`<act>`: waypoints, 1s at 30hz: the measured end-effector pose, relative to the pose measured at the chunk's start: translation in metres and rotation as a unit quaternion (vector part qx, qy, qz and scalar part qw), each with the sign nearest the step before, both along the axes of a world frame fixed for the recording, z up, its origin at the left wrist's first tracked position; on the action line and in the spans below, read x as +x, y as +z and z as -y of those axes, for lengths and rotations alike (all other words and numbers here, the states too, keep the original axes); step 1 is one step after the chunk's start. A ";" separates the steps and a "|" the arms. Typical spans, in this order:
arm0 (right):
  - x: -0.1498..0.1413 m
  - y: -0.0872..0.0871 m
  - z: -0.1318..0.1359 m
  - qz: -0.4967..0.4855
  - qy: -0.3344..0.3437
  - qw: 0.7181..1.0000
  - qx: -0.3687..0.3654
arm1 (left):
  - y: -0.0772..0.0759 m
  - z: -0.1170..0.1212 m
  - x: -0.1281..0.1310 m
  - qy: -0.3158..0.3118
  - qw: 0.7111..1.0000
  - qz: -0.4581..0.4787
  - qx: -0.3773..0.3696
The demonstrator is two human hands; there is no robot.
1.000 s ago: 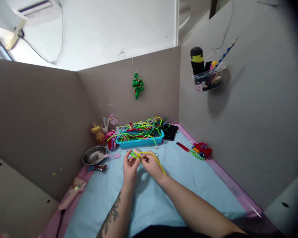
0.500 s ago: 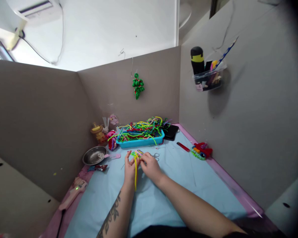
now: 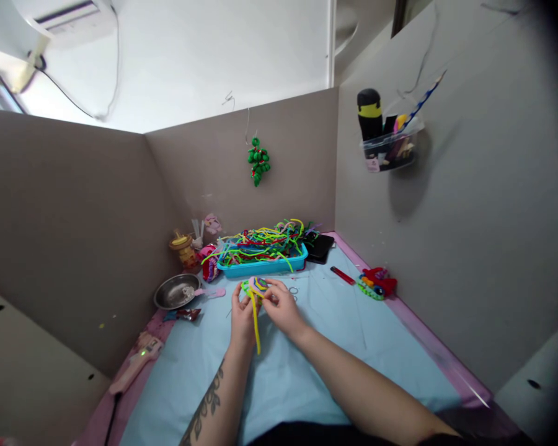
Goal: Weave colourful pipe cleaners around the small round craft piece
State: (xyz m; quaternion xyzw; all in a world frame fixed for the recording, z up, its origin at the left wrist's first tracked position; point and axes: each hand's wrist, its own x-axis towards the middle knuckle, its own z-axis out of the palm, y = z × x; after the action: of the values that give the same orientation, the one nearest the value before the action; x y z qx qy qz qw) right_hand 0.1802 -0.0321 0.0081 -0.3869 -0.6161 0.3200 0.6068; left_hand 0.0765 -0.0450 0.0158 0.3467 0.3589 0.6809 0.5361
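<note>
Between my hands is a small pipe-cleaner figure [image 3: 257, 285] in green, pink, yellow and purple coils. A yellow pipe cleaner [image 3: 255, 325] hangs from it towards me. My left hand [image 3: 243, 316] grips the figure's left side, thumb and fingers around it. At its right edge, my right hand [image 3: 281, 306] pinches the piece with thumb and fingertips. Just behind the right hand lie scissors [image 3: 294, 291], mostly covered. The exact spot that the right fingertips grip is hidden.
A blue tray [image 3: 260, 268] heaped with pipe cleaners stands at the back. To the left are a metal bowl [image 3: 167, 294] and a pink glue gun [image 3: 137, 365]. A red cutter [image 3: 343, 275] and a red pipe-cleaner piece [image 3: 378, 283] lie on the right.
The coiled figure has turned, so its pink, yellow and purple spiral now shows more fully. The yellow strand's lower end has swung slightly right. Both hands remain close together.
</note>
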 end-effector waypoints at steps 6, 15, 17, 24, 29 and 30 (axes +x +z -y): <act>0.002 0.001 0.001 0.020 0.002 1.000 0.020 | -0.001 0.000 0.000 0.021 0.999 -0.039 0.014; 0.003 0.000 -0.004 0.046 -0.005 0.997 0.053 | -0.004 -0.002 -0.001 0.032 0.996 -0.067 0.048; 0.003 -0.002 -0.004 0.059 -0.014 0.997 0.056 | -0.003 -0.001 -0.001 0.035 0.995 -0.081 0.049; 0.007 0.004 0.006 0.111 -0.026 0.991 0.075 | 0.000 -0.001 -0.005 0.088 0.988 -0.124 0.032; 0.011 0.016 0.017 0.148 0.079 0.973 0.158 | -0.001 0.001 -0.006 0.090 0.977 -0.188 0.042; 0.011 0.016 0.017 0.147 0.107 0.969 0.167 | -0.002 0.001 -0.005 0.098 0.971 -0.214 0.046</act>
State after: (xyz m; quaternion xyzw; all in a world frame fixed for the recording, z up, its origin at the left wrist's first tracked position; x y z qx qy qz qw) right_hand 0.1907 -0.0494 0.0245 -0.2544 -0.7813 0.2152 0.5277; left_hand 0.0712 -0.0464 0.0140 0.4719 0.4657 0.6558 0.3610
